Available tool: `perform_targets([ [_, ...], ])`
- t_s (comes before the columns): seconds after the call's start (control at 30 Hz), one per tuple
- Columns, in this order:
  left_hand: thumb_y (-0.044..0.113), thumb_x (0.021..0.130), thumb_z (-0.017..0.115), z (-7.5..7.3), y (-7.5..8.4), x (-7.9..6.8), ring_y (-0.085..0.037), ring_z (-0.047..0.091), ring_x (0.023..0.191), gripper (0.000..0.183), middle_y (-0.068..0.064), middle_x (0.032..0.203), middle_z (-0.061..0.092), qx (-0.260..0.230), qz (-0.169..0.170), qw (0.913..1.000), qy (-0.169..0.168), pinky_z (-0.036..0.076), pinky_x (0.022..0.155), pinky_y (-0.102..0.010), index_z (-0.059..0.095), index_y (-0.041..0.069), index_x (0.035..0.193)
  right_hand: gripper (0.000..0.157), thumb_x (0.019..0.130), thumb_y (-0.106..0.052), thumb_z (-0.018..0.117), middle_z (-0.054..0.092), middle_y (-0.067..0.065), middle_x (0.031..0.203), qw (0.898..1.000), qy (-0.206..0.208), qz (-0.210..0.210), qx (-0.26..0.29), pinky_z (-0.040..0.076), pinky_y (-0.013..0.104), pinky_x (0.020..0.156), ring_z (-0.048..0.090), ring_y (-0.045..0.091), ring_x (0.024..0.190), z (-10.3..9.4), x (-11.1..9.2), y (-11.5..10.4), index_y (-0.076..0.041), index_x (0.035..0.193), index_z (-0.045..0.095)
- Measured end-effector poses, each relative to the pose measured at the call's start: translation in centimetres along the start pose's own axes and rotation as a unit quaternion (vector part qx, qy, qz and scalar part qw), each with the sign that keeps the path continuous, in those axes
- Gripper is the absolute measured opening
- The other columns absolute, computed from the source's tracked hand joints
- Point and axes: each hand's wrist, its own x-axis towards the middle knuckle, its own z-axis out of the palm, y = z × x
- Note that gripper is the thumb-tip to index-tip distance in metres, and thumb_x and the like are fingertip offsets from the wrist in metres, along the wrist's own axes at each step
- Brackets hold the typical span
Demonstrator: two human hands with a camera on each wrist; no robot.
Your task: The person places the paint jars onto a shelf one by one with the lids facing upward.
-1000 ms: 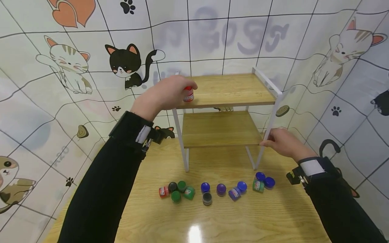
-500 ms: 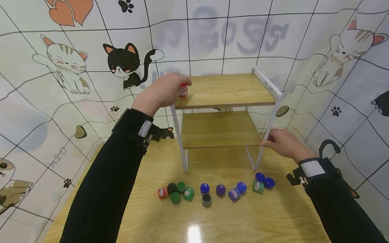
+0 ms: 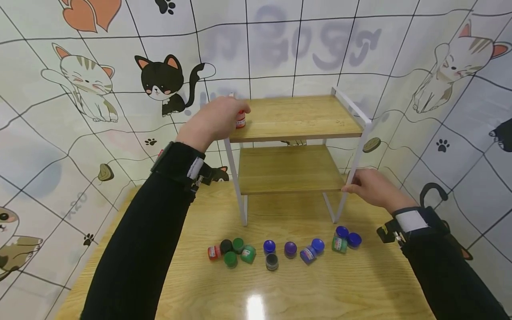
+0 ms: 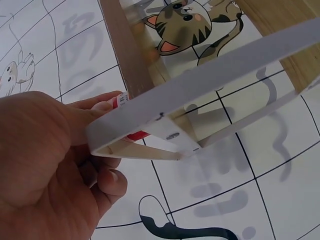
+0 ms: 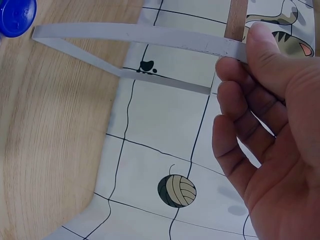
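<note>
In the head view, my left hand [image 3: 218, 116] is at the left end of the upper board of a two-tier wooden shelf [image 3: 304, 118]. Its fingers hold a small red paint jar [image 3: 240, 120] at that board's front left corner. The left wrist view shows only slivers of red behind the white metal frame [image 4: 200, 80]. My right hand [image 3: 372, 189] pinches the shelf's right front leg beside the lower board [image 3: 292, 169]. From the right wrist view, thumb and index finger grip the white leg [image 5: 150, 34], the other fingers curled below.
Several small paint jars stand or lie on the wooden table [image 3: 224, 293] before the shelf: a red jar [image 3: 214, 253], green jars [image 3: 230, 259], a grey jar [image 3: 272, 262], a purple jar [image 3: 290, 250] and blue-lidded jars [image 3: 354, 240]. A cat-printed sheet [image 3: 276, 53] hangs behind.
My left hand has shifted slightly left with the red paint jar, toward the upper board's left edge. The right hand keeps its grip on the leg.
</note>
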Motion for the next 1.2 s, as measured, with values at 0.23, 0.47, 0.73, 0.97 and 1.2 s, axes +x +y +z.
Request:
perform_targets([
  [0.23, -0.001, 0.097, 0.048, 0.2, 0.4, 0.0, -0.028, 0.051, 0.121, 0.045, -0.013, 0.139, 0.054, 0.018, -0.012, 0.9998, 0.005, 0.043, 0.106, -0.041, 0.050, 0.011, 0.140, 0.018, 0.089, -0.021, 0.071, 0.066, 0.007, 0.075, 1.000, -0.002, 0.001, -0.004, 0.042, 0.030, 0.060, 0.051, 0.017, 0.066, -0.1, 0.0, -0.1, -0.003, 0.086, 0.066],
  [0.47, 0.007, 0.102, 0.042, 0.3, 0.4, -0.1, -0.028, 0.052, 0.119, 0.040, -0.014, 0.138, 0.055, 0.011, -0.014, 0.9997, 0.017, 0.045, 0.102, -0.042, 0.048, 0.012, 0.141, 0.017, 0.089, -0.020, 0.071, 0.065, 0.005, 0.075, 1.000, 0.001, 0.000, -0.002, 0.043, 0.030, 0.061, 0.052, 0.017, 0.067, 0.0, 0.0, 0.0, -0.004, 0.087, 0.067],
  [0.73, 0.014, 0.105, 0.033, 0.2, 0.2, -0.5, -0.025, 0.051, 0.118, 0.042, -0.009, 0.144, 0.050, -0.027, 0.006, 0.9989, 0.038, 0.043, 0.097, -0.039, 0.043, 0.014, 0.145, 0.018, 0.089, -0.021, 0.071, 0.065, 0.005, 0.076, 1.000, 0.002, 0.003, -0.008, 0.043, 0.030, 0.061, 0.052, 0.017, 0.067, 0.1, 0.0, 0.2, -0.004, 0.086, 0.067],
  [0.97, 0.012, 0.103, 0.038, 0.3, 0.2, -1.5, -0.021, 0.052, 0.101, 0.038, -0.005, 0.137, 0.057, -0.067, 0.055, 0.9939, 0.068, 0.042, 0.092, -0.036, 0.050, 0.014, 0.139, 0.017, 0.089, -0.020, 0.071, 0.065, 0.006, 0.077, 1.000, 0.000, 0.005, -0.004, 0.044, 0.031, 0.062, 0.052, 0.018, 0.068, 0.1, -0.1, 0.1, -0.003, 0.087, 0.066],
  [1.2, 0.013, 0.103, 0.044, 1.1, 0.9, -3.2, -0.018, 0.055, 0.123, 0.034, -0.001, 0.136, 0.058, -0.074, 0.138, 0.9838, 0.088, 0.042, 0.105, -0.035, 0.056, 0.013, 0.135, 0.016, 0.089, -0.018, 0.071, 0.065, 0.005, 0.078, 1.000, -0.001, 0.003, -0.005, 0.045, 0.031, 0.063, 0.054, 0.018, 0.069, 0.1, 0.0, 0.2, -0.004, 0.088, 0.066],
])
